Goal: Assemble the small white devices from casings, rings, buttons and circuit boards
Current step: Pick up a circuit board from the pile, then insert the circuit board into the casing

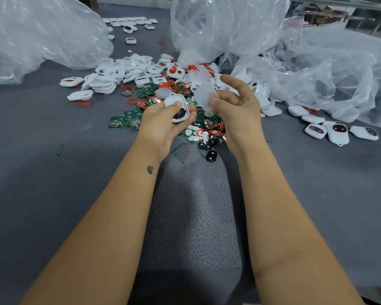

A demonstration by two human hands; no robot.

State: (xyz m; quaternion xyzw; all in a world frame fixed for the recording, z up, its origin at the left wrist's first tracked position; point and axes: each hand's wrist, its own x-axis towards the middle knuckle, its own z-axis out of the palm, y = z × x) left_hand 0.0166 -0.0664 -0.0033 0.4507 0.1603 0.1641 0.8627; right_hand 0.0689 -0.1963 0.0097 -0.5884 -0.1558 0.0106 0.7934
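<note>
Casing (pixel 176 107) with dark insert gripped in my left hand (pixel 161 122), frame centre; right hand (pixel 235 108) pinches blurred translucent white piece (pixel 204 95), shape unclear.

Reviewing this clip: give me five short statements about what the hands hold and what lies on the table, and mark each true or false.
1. The left hand holds a white casing with a dark insert showing. True.
2. The right hand is empty. False: it pinches a translucent white piece.
3. Green circuit boards lie on the table to the left of the left hand. True.
4. The loose rings on the table are blue. False: they are red.
5. Clear plastic bags sit at the far side of the table. True.
</note>
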